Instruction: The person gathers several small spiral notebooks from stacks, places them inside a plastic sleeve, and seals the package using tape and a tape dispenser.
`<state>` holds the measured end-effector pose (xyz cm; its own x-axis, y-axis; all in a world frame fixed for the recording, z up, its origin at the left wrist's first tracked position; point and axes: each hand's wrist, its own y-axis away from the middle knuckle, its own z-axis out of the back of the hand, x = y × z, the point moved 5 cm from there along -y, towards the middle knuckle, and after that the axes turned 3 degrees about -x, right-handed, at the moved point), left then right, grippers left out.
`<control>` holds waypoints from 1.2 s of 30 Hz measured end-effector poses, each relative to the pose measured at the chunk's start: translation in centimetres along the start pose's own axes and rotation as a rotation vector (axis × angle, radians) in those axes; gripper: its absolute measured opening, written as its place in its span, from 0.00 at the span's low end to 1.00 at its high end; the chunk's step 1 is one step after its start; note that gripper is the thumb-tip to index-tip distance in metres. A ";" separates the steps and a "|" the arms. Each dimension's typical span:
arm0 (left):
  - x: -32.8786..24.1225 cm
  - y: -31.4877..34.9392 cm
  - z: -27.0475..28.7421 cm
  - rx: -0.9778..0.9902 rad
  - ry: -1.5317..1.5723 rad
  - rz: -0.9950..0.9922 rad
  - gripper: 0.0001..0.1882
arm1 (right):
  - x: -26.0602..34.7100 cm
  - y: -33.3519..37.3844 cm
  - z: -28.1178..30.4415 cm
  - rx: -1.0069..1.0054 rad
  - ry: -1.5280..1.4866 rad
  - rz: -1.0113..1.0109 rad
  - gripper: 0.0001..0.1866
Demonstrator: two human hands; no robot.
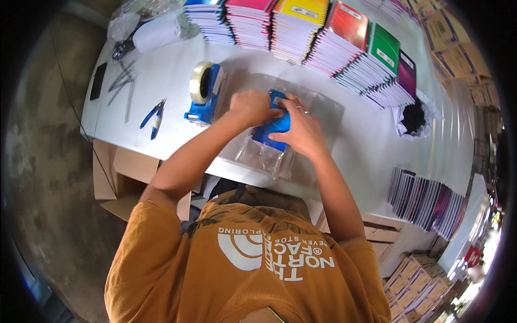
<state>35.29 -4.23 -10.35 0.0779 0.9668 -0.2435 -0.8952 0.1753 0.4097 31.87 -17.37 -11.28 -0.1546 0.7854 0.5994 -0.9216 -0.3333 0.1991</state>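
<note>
A blue spiral notebook (274,125) lies at a slant near the table's front edge, on clear plastic sheets. My right hand (304,129) grips its right side, thumb on the cover and fingers around the far end. At its upper left my left hand (254,107) is closed, with thumb and forefinger pressed together against the cover; what they pinch is hidden. A clear plastic sleeve (264,156) sticks out from the notebook's near end. More clear plastic (326,110) spreads flat to the right and beneath both hands.
Left of my hands stands a blue tape dispenser (207,94); beyond it lie blue-handled cutters (154,118) and a black phone (98,81). Notebook stacks (344,40) line the far edge. A bag with black contents (413,116) and more notebooks (425,199) are at right.
</note>
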 end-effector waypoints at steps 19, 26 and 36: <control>0.0 4.6 -2.3 -0.547 1.173 -0.403 0.31 | 0.4 1.7 0.4 -0.634 -1.112 0.263 0.30; -1.2 7.9 -2.1 -1.064 0.200 -0.256 0.17 | 0.1 1.2 0.2 -0.782 -0.764 0.027 0.25; -2.9 8.1 -0.2 -0.574 0.457 -0.414 0.48 | 2.8 5.1 -0.7 -0.736 0.095 0.351 0.31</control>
<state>27.71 -5.61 -6.46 0.3745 0.6534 -0.6579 -0.9272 0.2578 -0.2718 26.48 -16.50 -9.18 -0.4768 0.7509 0.4570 -0.8063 -0.1666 -0.5675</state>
